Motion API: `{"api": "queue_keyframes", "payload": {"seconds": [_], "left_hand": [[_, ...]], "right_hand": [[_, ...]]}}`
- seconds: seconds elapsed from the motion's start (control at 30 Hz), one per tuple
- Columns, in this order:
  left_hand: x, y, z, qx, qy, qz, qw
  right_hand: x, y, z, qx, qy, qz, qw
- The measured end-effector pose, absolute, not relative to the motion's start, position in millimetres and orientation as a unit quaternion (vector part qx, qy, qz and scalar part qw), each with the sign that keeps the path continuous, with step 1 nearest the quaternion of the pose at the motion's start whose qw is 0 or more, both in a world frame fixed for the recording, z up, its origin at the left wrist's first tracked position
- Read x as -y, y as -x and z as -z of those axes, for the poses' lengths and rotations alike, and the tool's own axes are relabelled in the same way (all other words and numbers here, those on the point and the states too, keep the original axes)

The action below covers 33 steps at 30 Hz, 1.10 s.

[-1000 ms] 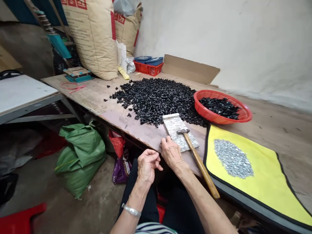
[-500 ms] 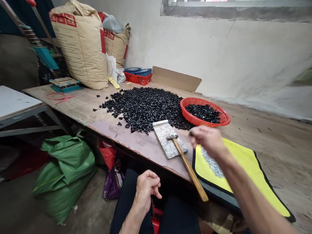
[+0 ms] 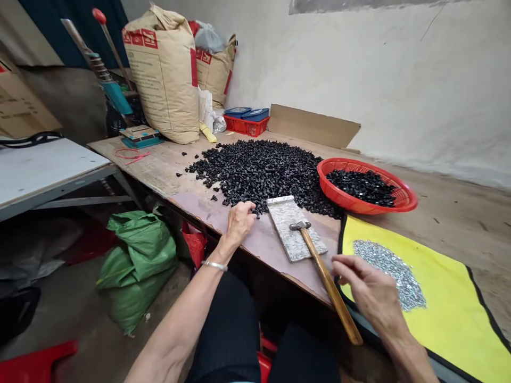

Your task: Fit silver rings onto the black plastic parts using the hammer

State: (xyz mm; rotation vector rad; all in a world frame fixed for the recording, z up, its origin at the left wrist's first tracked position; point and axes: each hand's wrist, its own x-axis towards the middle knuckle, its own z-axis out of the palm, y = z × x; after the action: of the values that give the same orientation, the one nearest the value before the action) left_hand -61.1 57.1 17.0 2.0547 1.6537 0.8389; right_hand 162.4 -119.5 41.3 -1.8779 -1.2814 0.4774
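My left hand (image 3: 240, 222) reaches to the near edge of a heap of small black plastic parts (image 3: 271, 170), its fingers closed on one at the rim. Over the near edge of the yellow cloth, my right hand (image 3: 373, 295) is closed in a pinch; what its fingertips hold, if anything, is hidden. Small shiny silver pieces (image 3: 391, 271) lie on the yellow cloth (image 3: 447, 298) beside it. Between my hands, a hammer (image 3: 329, 284) rests with its head on a pale speckled slab (image 3: 289, 226) and its wooden handle sticking out past the table edge.
A red plastic basket (image 3: 407, 199) holding more black parts stands right of the heap. Large paper sacks (image 3: 167, 90), a red tray with blue-lidded boxes (image 3: 245, 125) and a cardboard strip (image 3: 311, 126) stand behind. A green sack (image 3: 139, 266) sits on the floor at left.
My left hand has moved from above my lap up to the edge of the black heap. My right hand has drawn back from near the basket toward me. The view has turned left.
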Motion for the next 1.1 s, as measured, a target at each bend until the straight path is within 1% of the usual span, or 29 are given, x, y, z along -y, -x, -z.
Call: {"api": "queue_keyframes", "payload": {"seconds": [0.1,0.17,0.2,0.27,0.33,0.4,0.47,0.57,0.63,0.67,0.73,0.83,0.9,1.0,1.1], "left_hand": [[-76,49,-8,-0.589,-0.754,-0.245,0.156],[-78,42,-1,-0.598,-0.752,-0.237,0.146],[-77,40,2,-0.602,-0.751,-0.235,0.138],[-75,39,6,-0.604,-0.753,-0.233,0.122],[-72,40,8,-0.597,-0.760,-0.233,0.111],[-67,44,9,-0.587,-0.769,-0.230,0.104],[-61,48,10,-0.577,-0.777,-0.230,0.102],[-52,52,10,-0.570,-0.764,-0.280,0.120],[-46,52,8,-0.573,-0.722,-0.351,0.162],[-44,51,7,-0.578,-0.690,-0.388,0.200],[-38,48,4,-0.579,-0.604,-0.445,0.318],[-26,44,-2,-0.533,-0.452,-0.492,0.519],[-17,42,-4,-0.488,-0.364,-0.514,0.604],[-6,41,-6,-0.441,-0.269,-0.525,0.677],[4,38,-7,-0.414,-0.234,-0.529,0.703]], "right_hand": [[128,-156,-33,0.540,0.729,-0.227,0.353],[131,-166,-32,0.532,0.741,-0.223,0.343],[132,-175,-32,0.519,0.756,-0.201,0.345],[133,-196,-30,0.496,0.796,-0.110,0.329],[133,-218,-24,0.490,0.831,0.020,0.264],[132,-236,-15,0.509,0.836,0.100,0.178],[131,-245,-5,0.540,0.825,0.113,0.125],[131,-247,7,0.556,0.818,0.117,0.097],[131,-244,12,0.548,0.821,0.135,0.088],[131,-242,13,0.546,0.821,0.144,0.087],[131,-241,17,0.535,0.822,0.171,0.094],[131,-244,23,0.515,0.820,0.212,0.134],[132,-247,27,0.507,0.813,0.224,0.176],[135,-249,30,0.493,0.807,0.237,0.221],[137,-248,31,0.476,0.808,0.255,0.235]]}}
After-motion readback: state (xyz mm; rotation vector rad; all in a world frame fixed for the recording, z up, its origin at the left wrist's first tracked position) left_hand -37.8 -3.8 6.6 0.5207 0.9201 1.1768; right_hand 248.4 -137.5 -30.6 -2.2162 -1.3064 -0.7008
